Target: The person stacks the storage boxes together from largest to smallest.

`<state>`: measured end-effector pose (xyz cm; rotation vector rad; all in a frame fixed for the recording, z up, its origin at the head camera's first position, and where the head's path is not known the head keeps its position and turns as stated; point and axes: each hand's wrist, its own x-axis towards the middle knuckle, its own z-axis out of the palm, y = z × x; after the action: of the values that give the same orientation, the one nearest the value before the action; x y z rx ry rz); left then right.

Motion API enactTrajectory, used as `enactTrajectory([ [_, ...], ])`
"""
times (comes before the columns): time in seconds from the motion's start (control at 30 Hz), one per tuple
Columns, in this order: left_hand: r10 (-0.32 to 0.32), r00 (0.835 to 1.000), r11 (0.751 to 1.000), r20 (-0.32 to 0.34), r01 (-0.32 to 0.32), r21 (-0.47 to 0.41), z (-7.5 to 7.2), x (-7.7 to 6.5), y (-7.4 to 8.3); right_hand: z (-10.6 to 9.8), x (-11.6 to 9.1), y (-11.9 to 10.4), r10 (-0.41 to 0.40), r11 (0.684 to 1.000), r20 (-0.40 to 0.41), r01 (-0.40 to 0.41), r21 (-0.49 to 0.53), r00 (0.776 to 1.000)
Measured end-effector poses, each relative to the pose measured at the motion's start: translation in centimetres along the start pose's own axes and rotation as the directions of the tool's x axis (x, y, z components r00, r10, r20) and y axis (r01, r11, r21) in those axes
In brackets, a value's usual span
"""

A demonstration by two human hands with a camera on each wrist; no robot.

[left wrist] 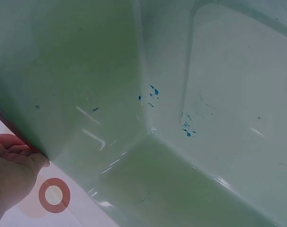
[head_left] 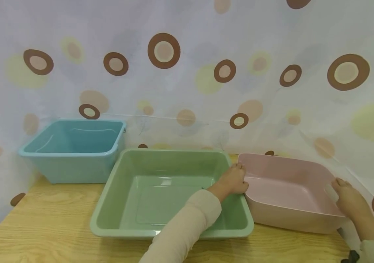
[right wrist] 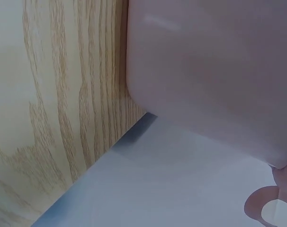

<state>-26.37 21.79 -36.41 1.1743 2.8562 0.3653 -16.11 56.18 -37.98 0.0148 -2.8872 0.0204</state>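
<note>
A pink plastic bin (head_left: 292, 215) stands at the right end of the wooden table, its rim slightly askew to the green basin beside it. My left hand (head_left: 234, 179) reaches across the green basin (head_left: 170, 233) and grips the pink bin's left rim. In the left wrist view, the curled fingers of that hand (left wrist: 15, 165) show beside the basin's wall. My right hand (head_left: 351, 199) holds the pink bin's right rim, thumb side toward the inside. Only a sliver of this hand enters the right wrist view, which mostly shows the bin's outer wall (right wrist: 205, 80).
A taller light-blue bin (head_left: 78, 166) stands at the back left, against the green basin. Behind everything hangs a white curtain (head_left: 187, 91) with brown rings. The table's right edge (right wrist: 94, 163) runs close under the pink bin. Blue specks (left wrist: 187, 130) mark the basin's inside.
</note>
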Motion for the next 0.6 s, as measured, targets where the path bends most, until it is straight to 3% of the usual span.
enactTrajectory([
  [0.23,0.012,1.000,1.000,0.014,-0.012,0.020,0.00,0.05,-0.05,-0.09,0.05,0.34,-0.029,0.998,0.010,0.029,-0.064,1.000],
  [0.6,0.051,0.998,0.998,0.030,-0.052,0.032,-0.34,-0.09,-0.21,0.20,-0.53,0.69,-0.122,0.986,-0.117,0.107,-0.125,0.986],
])
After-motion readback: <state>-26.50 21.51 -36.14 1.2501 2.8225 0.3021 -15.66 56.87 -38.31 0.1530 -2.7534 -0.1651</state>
